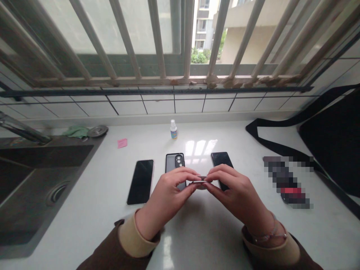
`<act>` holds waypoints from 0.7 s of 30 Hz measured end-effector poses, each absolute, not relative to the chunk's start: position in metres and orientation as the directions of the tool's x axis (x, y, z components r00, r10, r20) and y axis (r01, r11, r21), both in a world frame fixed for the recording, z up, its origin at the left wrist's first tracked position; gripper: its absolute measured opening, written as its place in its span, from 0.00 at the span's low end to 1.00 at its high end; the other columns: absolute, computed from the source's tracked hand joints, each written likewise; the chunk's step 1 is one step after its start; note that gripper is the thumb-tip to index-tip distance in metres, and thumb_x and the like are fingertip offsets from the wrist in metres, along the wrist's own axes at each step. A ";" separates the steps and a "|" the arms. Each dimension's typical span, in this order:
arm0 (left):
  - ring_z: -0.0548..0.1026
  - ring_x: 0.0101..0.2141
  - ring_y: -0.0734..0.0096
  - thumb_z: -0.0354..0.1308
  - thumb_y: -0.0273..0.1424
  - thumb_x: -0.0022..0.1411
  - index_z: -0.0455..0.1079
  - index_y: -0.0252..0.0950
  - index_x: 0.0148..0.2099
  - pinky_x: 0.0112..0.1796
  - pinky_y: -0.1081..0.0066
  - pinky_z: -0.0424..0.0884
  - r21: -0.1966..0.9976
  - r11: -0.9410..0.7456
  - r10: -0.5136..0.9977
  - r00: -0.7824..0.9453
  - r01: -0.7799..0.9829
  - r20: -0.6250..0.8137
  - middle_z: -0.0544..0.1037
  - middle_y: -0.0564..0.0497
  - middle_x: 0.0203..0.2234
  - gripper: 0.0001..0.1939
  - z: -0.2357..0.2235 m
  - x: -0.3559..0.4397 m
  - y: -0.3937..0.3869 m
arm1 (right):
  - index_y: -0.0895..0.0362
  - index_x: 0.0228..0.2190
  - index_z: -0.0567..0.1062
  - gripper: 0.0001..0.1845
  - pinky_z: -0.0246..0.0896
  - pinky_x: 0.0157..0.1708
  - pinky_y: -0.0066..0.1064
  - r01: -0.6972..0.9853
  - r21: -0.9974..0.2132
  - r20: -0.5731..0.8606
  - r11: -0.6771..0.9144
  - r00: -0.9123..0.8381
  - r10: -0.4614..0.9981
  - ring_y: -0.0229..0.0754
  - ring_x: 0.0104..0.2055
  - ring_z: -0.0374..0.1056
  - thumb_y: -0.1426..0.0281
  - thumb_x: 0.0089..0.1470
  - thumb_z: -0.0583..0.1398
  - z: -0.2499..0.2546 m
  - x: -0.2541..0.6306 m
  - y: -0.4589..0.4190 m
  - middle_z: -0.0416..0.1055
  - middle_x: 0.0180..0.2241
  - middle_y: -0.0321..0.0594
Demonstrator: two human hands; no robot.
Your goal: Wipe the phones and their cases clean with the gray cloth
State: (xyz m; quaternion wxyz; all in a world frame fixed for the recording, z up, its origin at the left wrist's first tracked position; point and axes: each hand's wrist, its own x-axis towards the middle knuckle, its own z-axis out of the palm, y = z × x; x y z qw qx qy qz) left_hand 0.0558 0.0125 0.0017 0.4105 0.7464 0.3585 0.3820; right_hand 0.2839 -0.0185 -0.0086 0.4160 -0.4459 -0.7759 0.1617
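My left hand (pixel 173 187) and my right hand (pixel 236 187) meet above the counter, fingertips and thumbs pinched on a small thin flat piece (pixel 201 182). It is seen nearly edge-on with a pale rim, and the fingers cover much of it, so I cannot tell its kind. Behind my left hand lies a phone case (pixel 170 165) with a dark rim and camera cutouts, partly hidden. A phone (pixel 140 182) with a black screen rests left of that case. Another dark phone (pixel 221 159) lies partly under the view of my right hand.
A small white-capped spray bottle (pixel 173 132) stands toward the wall, with a pink paper (pixel 122 143) to its left. The sink (pixel 81 165) is at far left, beside a green cloth (pixel 75 131) and metal lid (pixel 98 131). A black bag (pixel 334 138) and pixelated item (pixel 287 182) lie right.
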 end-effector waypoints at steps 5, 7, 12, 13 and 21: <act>0.84 0.46 0.63 0.67 0.26 0.68 0.85 0.41 0.45 0.53 0.60 0.80 0.893 -0.369 0.877 0.414 0.258 0.243 0.87 0.47 0.45 0.07 0.002 0.053 0.014 | 0.53 0.44 0.83 0.05 0.80 0.43 0.40 0.551 -0.631 0.478 0.545 -0.277 0.834 0.47 0.43 0.79 0.68 0.68 0.65 -0.007 0.289 -0.018 0.80 0.42 0.44; 0.84 0.47 0.63 0.67 0.25 0.67 0.85 0.42 0.44 0.54 0.60 0.80 0.895 -0.358 0.884 0.404 0.267 0.233 0.87 0.48 0.45 0.08 0.002 0.052 0.014 | 0.52 0.46 0.83 0.08 0.80 0.44 0.40 0.542 -0.646 0.460 0.537 -0.284 0.841 0.47 0.45 0.79 0.70 0.70 0.63 -0.006 0.290 -0.018 0.80 0.44 0.45; 0.85 0.46 0.64 0.67 0.24 0.66 0.84 0.42 0.44 0.53 0.62 0.80 0.905 -0.341 0.892 0.393 0.255 0.225 0.88 0.50 0.45 0.08 0.002 0.052 0.014 | 0.51 0.46 0.83 0.08 0.78 0.41 0.38 0.528 -0.684 0.446 0.503 -0.243 0.861 0.45 0.43 0.79 0.72 0.70 0.63 -0.006 0.290 -0.018 0.81 0.43 0.43; 0.85 0.46 0.64 0.67 0.24 0.66 0.84 0.42 0.44 0.53 0.62 0.80 0.908 -0.336 0.895 0.386 0.251 0.224 0.88 0.50 0.44 0.08 0.002 0.052 0.014 | 0.51 0.45 0.83 0.07 0.78 0.41 0.37 0.525 -0.693 0.441 0.494 -0.233 0.867 0.44 0.42 0.79 0.71 0.70 0.64 -0.006 0.289 -0.018 0.81 0.42 0.42; 0.85 0.46 0.63 0.70 0.25 0.63 0.85 0.42 0.42 0.54 0.60 0.79 0.923 -0.269 0.931 0.321 0.276 0.175 0.88 0.50 0.44 0.07 0.000 0.052 0.015 | 0.51 0.49 0.82 0.11 0.76 0.41 0.38 0.572 -0.716 0.388 0.400 -0.150 0.909 0.44 0.37 0.78 0.68 0.65 0.69 -0.006 0.290 -0.020 0.81 0.37 0.38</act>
